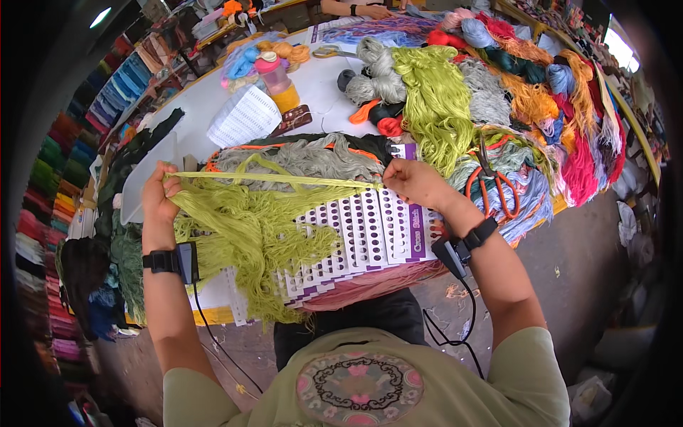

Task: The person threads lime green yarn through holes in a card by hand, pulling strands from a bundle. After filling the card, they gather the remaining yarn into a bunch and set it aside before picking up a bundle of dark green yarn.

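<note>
My left hand (pixel 160 192) is closed round one end of a lime-green thread bundle. The lime-green thread (pixel 277 178) runs taut across to my right hand (pixel 414 181), whose fingers pinch it at the edge of a card. Below the stretched strand, more of this loose thread hangs in a tangled heap over the cards. The white thread cards (pixel 348 231), with rows of punched holes and a purple strip, lie fanned out and overlapping in front of me. Grey thread skeins (pixel 306 160) with orange strands lie just beyond. What exactly my right fingertips grip is partly hidden.
Orange-handled shears (pixel 492 188) lie on skeins right of my right hand. A lime-green skein (pixel 434 99) and many coloured skeins heap at the right. Further back are a printed sheet (pixel 244 116), a pink-and-yellow bottle (pixel 276 82) and scissors (pixel 333 51). Another person's arm (pixel 359 8) shows far off.
</note>
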Available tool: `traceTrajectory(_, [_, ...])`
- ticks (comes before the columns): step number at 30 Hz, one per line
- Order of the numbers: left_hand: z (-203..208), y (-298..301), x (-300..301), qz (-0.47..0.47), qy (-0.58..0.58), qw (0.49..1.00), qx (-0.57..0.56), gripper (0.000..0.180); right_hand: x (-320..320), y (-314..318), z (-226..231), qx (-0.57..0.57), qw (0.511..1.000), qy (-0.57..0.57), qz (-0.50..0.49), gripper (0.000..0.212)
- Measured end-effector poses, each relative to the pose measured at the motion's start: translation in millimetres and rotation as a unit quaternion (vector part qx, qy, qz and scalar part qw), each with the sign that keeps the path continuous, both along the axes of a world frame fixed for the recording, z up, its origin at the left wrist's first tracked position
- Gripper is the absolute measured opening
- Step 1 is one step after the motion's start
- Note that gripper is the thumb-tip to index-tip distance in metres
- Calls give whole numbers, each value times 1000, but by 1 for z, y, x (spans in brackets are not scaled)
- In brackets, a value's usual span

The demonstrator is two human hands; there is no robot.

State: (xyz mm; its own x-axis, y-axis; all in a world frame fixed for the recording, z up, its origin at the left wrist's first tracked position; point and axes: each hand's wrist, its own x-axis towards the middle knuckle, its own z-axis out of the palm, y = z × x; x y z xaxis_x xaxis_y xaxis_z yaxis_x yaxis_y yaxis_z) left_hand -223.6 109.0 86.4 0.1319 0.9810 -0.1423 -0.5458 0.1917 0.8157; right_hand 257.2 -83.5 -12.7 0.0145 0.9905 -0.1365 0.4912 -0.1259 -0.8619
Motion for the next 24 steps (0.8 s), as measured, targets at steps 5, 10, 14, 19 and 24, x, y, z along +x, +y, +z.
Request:
traceTrajectory(5, [-7, -5, -11, -41, 234, 970, 47, 33, -1, 1, 0, 3, 1000, 4, 5, 15])
traceTrajectory(10, [8, -40, -37, 46, 273, 960, -43, 36, -2, -2, -1, 21, 1000, -2, 10, 9])
traceTrajectory(14, [11, -55, -96, 127, 198, 972, 18, 31, 0, -5, -4, 55, 997, -47, 3, 13])
traceTrajectory(19, [-11, -103, -69, 116, 147, 982, 8, 28, 0, -7, -5, 67, 994, -81, -14, 18])
traceTrajectory(24, [-70, -157, -15, 127, 227, 964, -56, 31, -4, -6, -3, 45, 995, -85, -23, 18])
